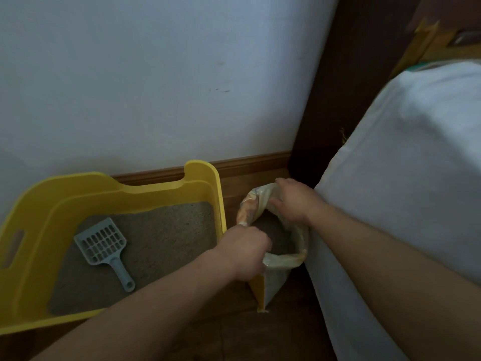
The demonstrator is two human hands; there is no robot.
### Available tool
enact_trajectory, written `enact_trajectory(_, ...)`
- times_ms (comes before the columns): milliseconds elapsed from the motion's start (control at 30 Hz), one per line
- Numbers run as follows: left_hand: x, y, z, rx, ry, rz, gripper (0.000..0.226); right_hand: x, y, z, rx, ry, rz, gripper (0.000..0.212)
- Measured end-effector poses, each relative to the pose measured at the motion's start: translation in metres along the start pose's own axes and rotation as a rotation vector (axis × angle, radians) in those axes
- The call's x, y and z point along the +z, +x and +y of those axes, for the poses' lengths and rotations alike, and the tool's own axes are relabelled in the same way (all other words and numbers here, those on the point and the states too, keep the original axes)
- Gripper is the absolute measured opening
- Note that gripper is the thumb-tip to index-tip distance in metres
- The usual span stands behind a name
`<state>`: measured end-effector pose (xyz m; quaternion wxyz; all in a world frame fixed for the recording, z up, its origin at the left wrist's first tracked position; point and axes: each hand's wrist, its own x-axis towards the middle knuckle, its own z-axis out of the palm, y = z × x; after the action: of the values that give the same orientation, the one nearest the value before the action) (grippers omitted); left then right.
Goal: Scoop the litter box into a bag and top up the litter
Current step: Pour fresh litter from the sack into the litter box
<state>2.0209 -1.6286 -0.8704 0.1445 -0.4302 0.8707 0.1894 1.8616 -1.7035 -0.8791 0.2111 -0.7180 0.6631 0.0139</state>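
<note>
No words, brand names, labels or numbers can be read anywhere in the view. The litter bag (276,280) has orange and yellow print along its rolled-down rim and a yellow side panel. The print is too crumpled, dim and blurred to make out a single letter.

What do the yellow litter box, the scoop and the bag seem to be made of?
Yellow litter box: moulded plastic, smooth with slight sheen, rounded rim. Scoop: pale blue-grey rigid plastic, matte, with moulded slots. Bag: probably thin plastic film, translucent and crumpled at its rolled mouth.
</note>
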Motion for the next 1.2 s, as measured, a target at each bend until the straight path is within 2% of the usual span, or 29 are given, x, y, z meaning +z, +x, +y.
enact_trajectory(100,0.002,0.004,-0.001,0.003,0.056,0.008,0.015,0.007,0.008,0.003,0.044,0.077,-0.015,0.066)
enact_trajectory(267,0.004,0.006,-0.001,-0.007,0.099,0.021,0.013,0.015,0.018,0.009,0.103,0.133,-0.023,0.067)
enact_trajectory(433,0.005,0.002,0.000,0.011,0.085,0.032,0.011,0.017,0.017,0.007,0.099,0.083,0.009,0.052)
enact_trajectory(600,0.000,-0.005,0.003,0.027,0.052,0.057,0.015,0.006,0.015,0.004,0.116,0.147,0.079,0.036)
enact_trajectory(733,-0.001,-0.013,0.008,0.042,-0.028,0.109,0.020,-0.008,0.006,0.002,0.122,0.214,0.119,0.028)
enact_trajectory(1200,-0.043,-0.059,0.008,0.055,-0.192,0.441,0.017,-0.091,-0.041,-0.030,0.103,0.160,0.279,0.016)
